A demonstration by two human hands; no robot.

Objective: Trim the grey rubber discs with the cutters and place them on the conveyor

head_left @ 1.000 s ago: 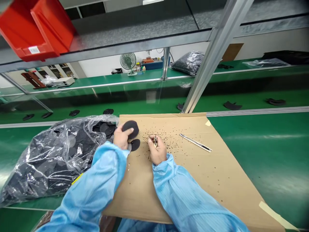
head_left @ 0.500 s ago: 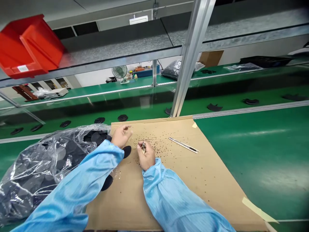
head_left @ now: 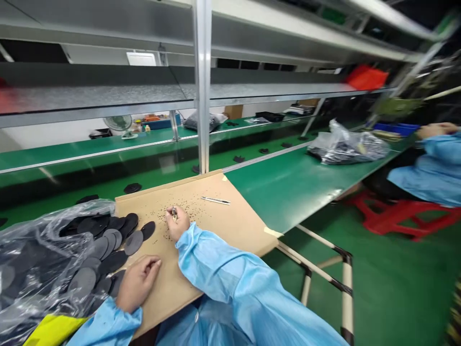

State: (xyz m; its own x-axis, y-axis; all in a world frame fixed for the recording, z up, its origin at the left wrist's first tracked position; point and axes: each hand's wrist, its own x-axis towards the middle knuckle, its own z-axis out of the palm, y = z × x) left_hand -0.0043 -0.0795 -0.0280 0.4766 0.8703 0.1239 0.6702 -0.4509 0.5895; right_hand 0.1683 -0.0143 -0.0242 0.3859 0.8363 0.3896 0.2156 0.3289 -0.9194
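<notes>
And here's the right hand (head_left: 178,223), thumb and fingers pinching a small metal-tipped tool (head_left: 174,213) upright just above the cardboard. Over to the left hand (head_left: 139,283): fingers curled loosely inward, palm side partly hidden, so I can't tell whether anything sits inside. It's right beside the black discs (head_left: 111,240): thin, flat, matte rounds, overlapping like dropped coins, some greyer where light catches them. They spread from the mouth of the bag onto the left side of the board.

Under the right hand, smooth brown cardboard (head_left: 230,226), sprinkled with tiny dark specks (head_left: 185,206). Beyond them lies a slender pale tool (head_left: 215,200), flat, near the far edge. The board's right corner carries pale tape (head_left: 272,232); from its right edge the glossy green benchtop (head_left: 273,187) runs away, giving the right arm room sideways. At the back, a metal post (head_left: 203,96) stands close against the far edge.

Containers now! On the left, a crinkled clear plastic bag (head_left: 39,254), gaping, holds more discs, with something yellow (head_left: 54,330) at its near side. Farther right sits a second bag (head_left: 345,144), dark contents showing through. Past it, a blue tray (head_left: 396,129) by a co-worker's blue sleeve (head_left: 439,146); its contents are too blurred to tell.
</notes>
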